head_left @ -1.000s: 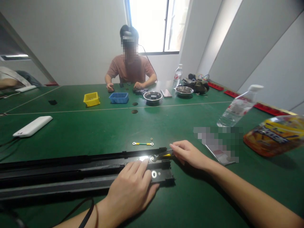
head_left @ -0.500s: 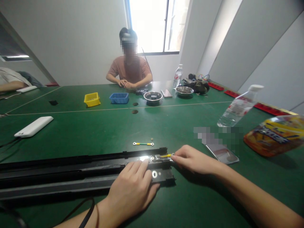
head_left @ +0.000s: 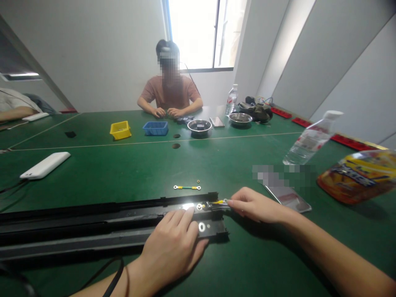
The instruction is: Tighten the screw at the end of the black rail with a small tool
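A long black metal rail (head_left: 93,227) lies across the green table in front of me. My left hand (head_left: 171,247) rests flat on its right end, fingers stretched out beside a small round hole. My right hand (head_left: 253,205) pinches the end of a short yellow-green wire with a ring terminal (head_left: 215,203), which lies on the rail's right end. A second yellow-green wire (head_left: 187,187) and a small washer (head_left: 198,181) lie on the table just beyond the rail.
A clear water bottle (head_left: 309,140) and an orange snack bag (head_left: 359,175) lie at the right. A white power bank (head_left: 45,165) sits at the left. A person sits across the table behind yellow (head_left: 120,129) and blue (head_left: 155,128) bins and metal bowls (head_left: 199,125).
My right hand has lowered the wire's terminal onto the rail's end and shifted slightly. My left hand has stayed put. The person opposite has moved their hands together.
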A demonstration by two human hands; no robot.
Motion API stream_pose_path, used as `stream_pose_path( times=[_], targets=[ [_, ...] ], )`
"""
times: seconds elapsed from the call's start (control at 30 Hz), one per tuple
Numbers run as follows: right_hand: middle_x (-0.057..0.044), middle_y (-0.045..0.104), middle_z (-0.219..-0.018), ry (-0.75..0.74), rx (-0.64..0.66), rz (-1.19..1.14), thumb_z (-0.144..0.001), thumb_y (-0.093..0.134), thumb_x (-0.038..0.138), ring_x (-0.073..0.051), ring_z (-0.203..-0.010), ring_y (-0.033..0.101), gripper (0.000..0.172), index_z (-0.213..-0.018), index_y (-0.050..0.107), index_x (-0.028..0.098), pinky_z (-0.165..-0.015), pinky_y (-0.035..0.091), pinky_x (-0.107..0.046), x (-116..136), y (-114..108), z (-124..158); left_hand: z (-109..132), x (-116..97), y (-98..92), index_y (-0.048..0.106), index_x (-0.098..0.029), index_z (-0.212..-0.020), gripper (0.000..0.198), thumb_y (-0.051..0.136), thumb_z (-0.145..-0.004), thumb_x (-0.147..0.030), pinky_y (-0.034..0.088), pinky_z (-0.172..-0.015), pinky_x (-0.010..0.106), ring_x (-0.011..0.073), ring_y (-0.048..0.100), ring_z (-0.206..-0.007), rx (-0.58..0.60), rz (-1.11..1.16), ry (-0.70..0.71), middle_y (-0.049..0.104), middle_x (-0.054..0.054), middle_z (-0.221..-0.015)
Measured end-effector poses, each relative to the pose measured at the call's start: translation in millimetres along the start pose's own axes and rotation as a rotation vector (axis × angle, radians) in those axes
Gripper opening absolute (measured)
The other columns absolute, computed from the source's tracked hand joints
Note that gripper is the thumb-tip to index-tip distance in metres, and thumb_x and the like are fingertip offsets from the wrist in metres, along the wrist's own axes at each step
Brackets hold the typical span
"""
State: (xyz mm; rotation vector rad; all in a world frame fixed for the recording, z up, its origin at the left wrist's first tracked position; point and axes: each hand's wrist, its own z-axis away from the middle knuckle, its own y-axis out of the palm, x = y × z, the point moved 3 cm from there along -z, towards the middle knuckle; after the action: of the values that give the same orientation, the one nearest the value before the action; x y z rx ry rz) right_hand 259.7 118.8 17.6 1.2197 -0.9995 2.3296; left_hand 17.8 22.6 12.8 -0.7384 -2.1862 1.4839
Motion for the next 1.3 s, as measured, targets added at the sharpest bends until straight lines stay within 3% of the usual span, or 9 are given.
stream_pose_path(
  times=[0.1,0.27,0.4,0.97,1.07,1.2,1.3],
  targets=[
    [0.005,0.041,-0.050,-0.012,-0.056,-0.053,-0.096,0.053,0.060,-0.008,-0.041,0.037,0.053,-0.064,0.054,0.017,-0.039,0.023,-0.021,-4,-5,-2,0,0,-0.2,0.065,-0.017,-0.096,0.027,0.055,-0.097,-0.043,0.055,-0.085,0.050,0.0353,0.064,-0.106,-0.006,-0.006,0.003,0.067,0.017,-0.123],
    [0.008,0.042,-0.051,-0.126,-0.251,-0.306,-0.096,0.054,0.055,-0.009,-0.043,0.039,0.042,-0.078,0.056,0.018,-0.042,0.031,-0.021,-8,-7,-10,-1,0,0.6,0.064,-0.018,-0.094,0.027,0.055,-0.098,-0.043,0.055,-0.083,0.050,0.0359,0.064,-0.106,0.012,-0.003,-0.006,0.067,0.017,-0.122],
    [0.009,0.040,-0.051,-0.173,-0.260,-0.424,-0.094,0.057,0.060,-0.009,-0.044,0.037,0.045,-0.077,0.053,0.020,-0.044,0.035,-0.022,-9,-2,-18,-2,0,0.4,0.065,-0.018,-0.095,0.027,0.055,-0.098,-0.043,0.055,-0.084,0.050,0.0351,0.064,-0.105,0.024,-0.006,-0.006,0.067,0.017,-0.121],
    [0.006,0.048,-0.052,-0.166,-0.296,-0.276,-0.099,0.052,0.057,-0.010,-0.046,0.045,0.047,-0.070,0.051,0.019,-0.048,0.034,-0.023,-7,4,-23,-1,0,-0.7,0.064,-0.017,-0.095,0.027,0.055,-0.098,-0.042,0.056,-0.083,0.050,0.0357,0.065,-0.106,0.011,-0.002,0.000,0.067,0.017,-0.124],
    [0.006,0.046,-0.049,-0.121,-0.240,-0.200,-0.099,0.052,0.055,-0.010,-0.042,0.043,0.045,-0.073,0.056,0.018,-0.045,0.031,-0.022,-6,0,-19,-1,0,-0.4,0.065,-0.017,-0.096,0.026,0.056,-0.097,-0.042,0.055,-0.084,0.050,0.0353,0.065,-0.107,0.011,-0.003,-0.002,0.067,0.017,-0.125],
    [0.006,0.048,-0.049,-0.037,0.000,-0.076,-0.098,0.054,0.054,-0.008,-0.039,0.042,0.045,-0.080,0.065,0.014,-0.041,0.028,-0.020,-1,-1,-6,0,0,-0.7,0.065,-0.017,-0.097,0.026,0.056,-0.097,-0.042,0.055,-0.085,0.050,0.0352,0.065,-0.107,0.014,-0.003,-0.001,0.067,0.017,-0.125],
    [0.005,0.048,-0.049,-0.009,0.093,-0.071,-0.098,0.053,0.056,-0.009,-0.039,0.042,0.046,-0.080,0.065,0.015,-0.039,0.030,-0.019,4,2,1,0,0,-0.9,0.065,-0.018,-0.095,0.026,0.055,-0.098,-0.042,0.055,-0.083,0.051,0.0357,0.065,-0.106,0.019,0.002,-0.004,0.067,0.017,-0.123]
  ],
)
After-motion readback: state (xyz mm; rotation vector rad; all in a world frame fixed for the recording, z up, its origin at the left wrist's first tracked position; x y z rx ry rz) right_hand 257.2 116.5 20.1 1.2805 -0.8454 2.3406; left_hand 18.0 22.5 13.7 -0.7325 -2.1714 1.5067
